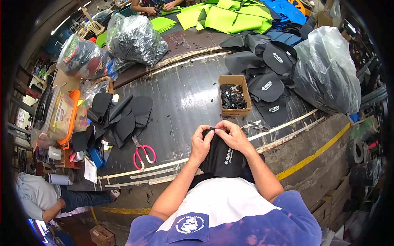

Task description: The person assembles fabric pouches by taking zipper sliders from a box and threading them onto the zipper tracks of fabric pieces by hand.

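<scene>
A black fabric piece printed YAMAHA (219, 160) lies over my lap, its top edge raised between both hands at the table's front edge. My left hand (201, 144) pinches that edge from one side. Close beside it, my right hand (234, 137) grips the same edge, thumbs nearly meeting. Whatever small part may be between the fingertips is hidden. A cardboard box (237, 112) holding small black parts stands just beyond my right hand. To its front right lies a small metal tool (258, 126), perhaps thread snips.
Several similar black YAMAHA pieces (274, 110) are piled at right beside a big plastic bag (328, 69). Red-handled scissors (143, 157) and black fabric pieces (123, 123) lie at left. Neon-green sheets (221, 18) cover the far table. Another person (41, 197) is at lower left.
</scene>
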### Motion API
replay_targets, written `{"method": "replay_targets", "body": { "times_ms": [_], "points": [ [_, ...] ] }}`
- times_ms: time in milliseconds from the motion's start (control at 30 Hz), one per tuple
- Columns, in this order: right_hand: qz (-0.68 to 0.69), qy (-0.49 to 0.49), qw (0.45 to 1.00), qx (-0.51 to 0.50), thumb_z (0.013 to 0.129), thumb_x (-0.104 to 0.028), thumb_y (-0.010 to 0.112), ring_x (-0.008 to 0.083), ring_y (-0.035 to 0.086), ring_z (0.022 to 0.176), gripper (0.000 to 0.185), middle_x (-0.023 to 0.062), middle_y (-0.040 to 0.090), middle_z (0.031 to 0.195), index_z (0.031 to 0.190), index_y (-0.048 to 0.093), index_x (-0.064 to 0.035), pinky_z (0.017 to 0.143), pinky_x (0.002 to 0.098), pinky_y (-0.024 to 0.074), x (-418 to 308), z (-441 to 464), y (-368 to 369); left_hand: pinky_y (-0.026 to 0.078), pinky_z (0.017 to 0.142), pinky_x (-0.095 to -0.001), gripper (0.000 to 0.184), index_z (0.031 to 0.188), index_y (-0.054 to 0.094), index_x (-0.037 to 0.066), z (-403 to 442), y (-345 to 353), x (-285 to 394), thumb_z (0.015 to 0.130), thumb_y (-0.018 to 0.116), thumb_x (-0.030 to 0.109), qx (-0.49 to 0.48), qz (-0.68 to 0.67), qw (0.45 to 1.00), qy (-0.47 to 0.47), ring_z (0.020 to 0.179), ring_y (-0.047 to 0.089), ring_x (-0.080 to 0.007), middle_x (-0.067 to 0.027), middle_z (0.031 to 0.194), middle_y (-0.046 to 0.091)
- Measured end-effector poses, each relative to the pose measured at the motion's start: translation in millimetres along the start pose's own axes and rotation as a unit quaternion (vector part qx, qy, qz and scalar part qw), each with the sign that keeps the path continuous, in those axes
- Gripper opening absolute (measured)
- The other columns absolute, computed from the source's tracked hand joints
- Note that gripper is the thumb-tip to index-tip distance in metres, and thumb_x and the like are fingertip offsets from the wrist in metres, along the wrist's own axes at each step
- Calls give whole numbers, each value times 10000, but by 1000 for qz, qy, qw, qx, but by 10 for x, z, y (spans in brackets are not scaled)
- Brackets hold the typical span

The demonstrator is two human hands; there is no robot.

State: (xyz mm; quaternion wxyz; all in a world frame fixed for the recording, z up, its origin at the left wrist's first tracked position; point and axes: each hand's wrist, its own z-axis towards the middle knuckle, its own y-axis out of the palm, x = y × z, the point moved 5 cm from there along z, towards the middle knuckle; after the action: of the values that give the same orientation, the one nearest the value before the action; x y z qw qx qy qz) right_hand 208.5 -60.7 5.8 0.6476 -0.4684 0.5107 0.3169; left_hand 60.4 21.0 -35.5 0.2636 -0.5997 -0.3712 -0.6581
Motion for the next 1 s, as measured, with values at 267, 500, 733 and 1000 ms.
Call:
{"method": "replay_targets", "body": {
  "times_ms": [267, 500, 733, 1000],
  "points": [
    [2, 2, 1000, 11, 985, -200, 717, 84, 618, 765, 213, 27, 725, 855, 1047, 723, 3, 684, 280, 508, 148, -3, -12, 509, 878, -237, 126, 1103, 707, 10, -38, 21, 36, 1003, 725, 85, -4, 37, 999, 22, 964, 620, -70, -17, 1059, 717],
    [38, 39, 998, 5, 987, -199, 713, 78, 609, 770, 215, 16, 716, 853, 1030, 728, 11, 696, 276, 505, 201, 10, 21, 516, 867, -244, 124, 1111, 716, 31, -41, 25, 110, 992, 741, 51, -8, 54, 994, 91, 939, 632, -73, 5, 1024, 719],
    [55, 63, 996, -15, 1001, -193, 699, 81, 621, 790, 216, 19, 727, 889, 1058, 744, 10, 716, 278, 514, 125, -93, -88, 518, 798, -249, 165, 1089, 689, 18, -131, -90, 224, 973, 768, 105, -51, 100, 993, 24, 859, 609, -59, 19, 925, 695],
    [-204, 38, 970, 125, 958, -135, 702, 235, 712, 833, 163, 117, 743, 989, 1068, 758, -29, 775, 349, 558, -100, -290, -1004, 493, 708, -250, 202, 1038, 652, 22, -179, -67, 155, 956, 786, 150, -53, 144, 988, 18, 800, 568, -43, 40, 860, 660]
  ]
}}
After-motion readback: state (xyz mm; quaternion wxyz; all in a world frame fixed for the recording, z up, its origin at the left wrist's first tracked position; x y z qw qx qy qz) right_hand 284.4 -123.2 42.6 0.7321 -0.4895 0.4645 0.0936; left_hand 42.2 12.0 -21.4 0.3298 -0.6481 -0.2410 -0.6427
